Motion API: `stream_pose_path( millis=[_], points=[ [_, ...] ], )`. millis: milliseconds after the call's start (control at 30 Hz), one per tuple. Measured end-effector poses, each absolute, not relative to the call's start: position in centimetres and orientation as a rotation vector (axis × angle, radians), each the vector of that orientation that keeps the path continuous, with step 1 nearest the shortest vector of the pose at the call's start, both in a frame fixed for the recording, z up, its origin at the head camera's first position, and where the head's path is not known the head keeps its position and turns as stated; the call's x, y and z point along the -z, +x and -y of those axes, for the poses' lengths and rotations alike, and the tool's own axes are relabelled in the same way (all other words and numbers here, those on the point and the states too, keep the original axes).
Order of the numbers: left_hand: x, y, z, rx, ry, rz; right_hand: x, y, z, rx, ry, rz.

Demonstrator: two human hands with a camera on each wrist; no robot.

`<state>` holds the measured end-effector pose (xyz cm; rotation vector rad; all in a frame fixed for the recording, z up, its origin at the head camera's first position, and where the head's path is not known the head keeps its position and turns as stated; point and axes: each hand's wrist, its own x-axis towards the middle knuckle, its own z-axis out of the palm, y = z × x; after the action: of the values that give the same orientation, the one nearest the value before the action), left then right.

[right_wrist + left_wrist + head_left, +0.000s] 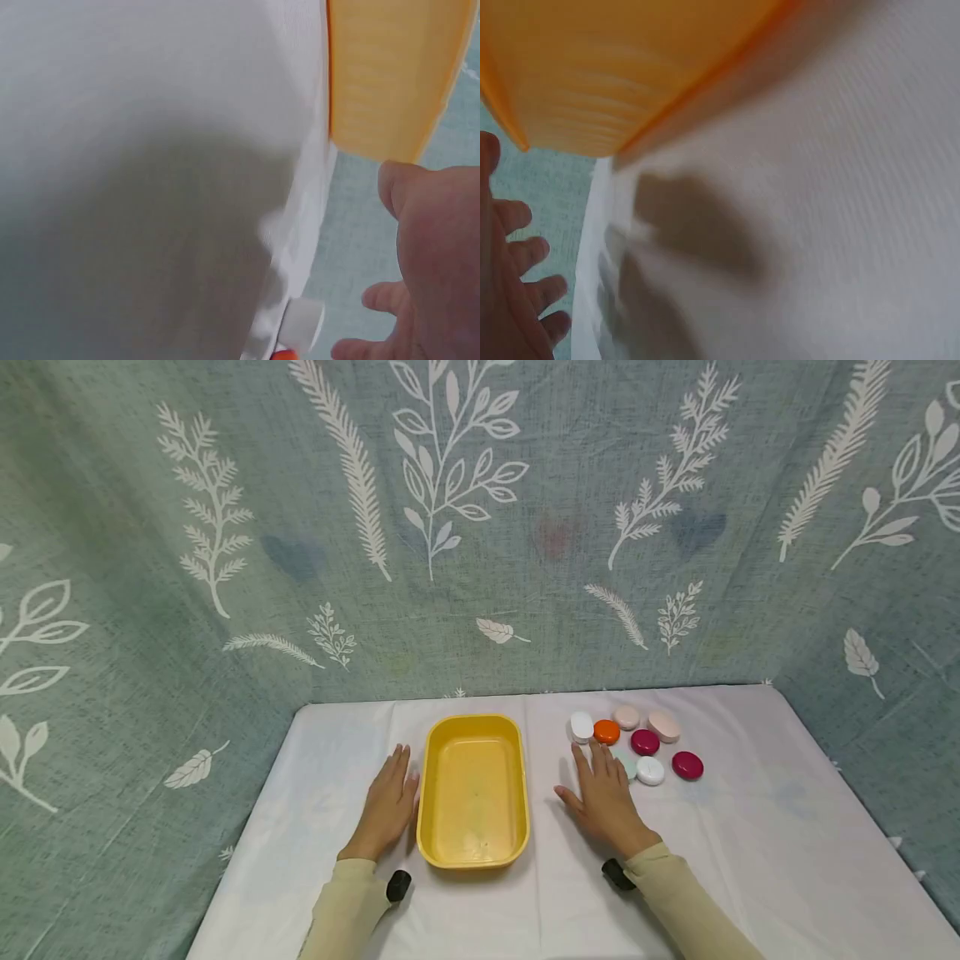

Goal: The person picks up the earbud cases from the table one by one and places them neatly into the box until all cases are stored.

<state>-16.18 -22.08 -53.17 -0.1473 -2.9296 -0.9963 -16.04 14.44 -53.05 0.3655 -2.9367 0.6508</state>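
A yellow rectangular plastic tub [473, 862] with rounded corners stands on the white cloth, nothing inside it. Just left of the tub is my left hand [385, 810], fingers extended and holding nothing; the left wrist view shows its fingertips [551, 291] apart from the tub wall. My right hand [606, 800] hovers to the right of the tub, fingers spread, over the near side of a group of smooth rounded soap-like pieces. It partly covers a pale green piece [627, 765]. Close to its fingertips lie a white oval piece [581, 727] and an orange round one [606, 732].
Other pieces in the group are white [650, 770], crimson [645, 742], another crimson [687, 765], pale pink round [626, 717] and pale pink oval [663, 726]. The white cloth [480, 918] covers the table. A patterned green curtain [480, 652] rises behind and at both sides.
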Motion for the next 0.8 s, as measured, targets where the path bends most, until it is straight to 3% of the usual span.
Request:
stream_pose_path(
  millis=[800],
  points=[
    [50.7,-17.4,20.2,1.81,0.161,2.678,53.4,-15.9,-20.2,-0.677,0.174,2.876]
  ],
)
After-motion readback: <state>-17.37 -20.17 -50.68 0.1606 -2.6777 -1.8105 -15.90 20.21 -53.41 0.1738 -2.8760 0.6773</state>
